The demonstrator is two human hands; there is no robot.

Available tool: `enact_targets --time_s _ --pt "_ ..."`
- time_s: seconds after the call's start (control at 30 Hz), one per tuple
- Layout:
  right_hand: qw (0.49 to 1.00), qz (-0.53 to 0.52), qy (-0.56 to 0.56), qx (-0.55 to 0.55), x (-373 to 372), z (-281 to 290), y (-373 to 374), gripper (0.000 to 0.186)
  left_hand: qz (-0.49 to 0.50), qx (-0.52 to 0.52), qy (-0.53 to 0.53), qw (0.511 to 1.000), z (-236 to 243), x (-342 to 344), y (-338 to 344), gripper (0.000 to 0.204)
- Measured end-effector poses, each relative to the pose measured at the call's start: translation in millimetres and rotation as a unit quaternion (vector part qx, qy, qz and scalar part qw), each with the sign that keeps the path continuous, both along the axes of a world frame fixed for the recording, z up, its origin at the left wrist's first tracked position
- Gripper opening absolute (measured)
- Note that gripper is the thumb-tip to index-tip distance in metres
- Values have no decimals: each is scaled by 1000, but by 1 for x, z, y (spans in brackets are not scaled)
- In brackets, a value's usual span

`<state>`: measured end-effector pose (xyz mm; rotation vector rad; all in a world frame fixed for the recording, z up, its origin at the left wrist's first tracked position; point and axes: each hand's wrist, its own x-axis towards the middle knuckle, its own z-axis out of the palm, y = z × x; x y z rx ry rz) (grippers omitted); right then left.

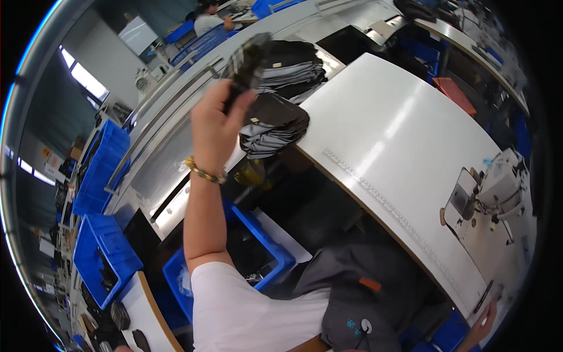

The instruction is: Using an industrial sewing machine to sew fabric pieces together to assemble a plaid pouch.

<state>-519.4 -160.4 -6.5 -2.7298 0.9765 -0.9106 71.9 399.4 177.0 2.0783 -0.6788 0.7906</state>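
My left hand (218, 117), with a beaded bracelet at the wrist, is raised and closed on a dark flat piece (249, 61). Motion smears this piece, so its exact kind does not show. Just behind and beside it lie two stacks of dark and grey cut fabric pieces, a nearer stack (275, 126) and a farther stack (293, 73). At the lower right rim my right hand (487, 325) rests by the white table's edge, fingers stretched out. A slim black tool (483, 297) lies beside its fingers; its kind is unclear.
A white sewing table (375, 117) with a printed ruler along its near edge carries a sewing machine (498, 188) at right. Below my left arm stands a blue bin (275, 258). More blue bins (105, 252) line the left. Another person (208, 20) sits far back.
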Motion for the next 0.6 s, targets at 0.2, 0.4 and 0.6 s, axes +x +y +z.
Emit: enact_targets --time_s 0.2,0.4,0.6 --pt "963 248 -82 71 220 57 130 14 -245 191 -29 950 -107 -67 -171 22" --pt "913 380 -100 112 320 40 126 13 -377 111 211 895 -183 -111 -235 21" --pt "844 453 -39 284 365 31 105 14 -403 108 286 863 -174 -106 -234 28"
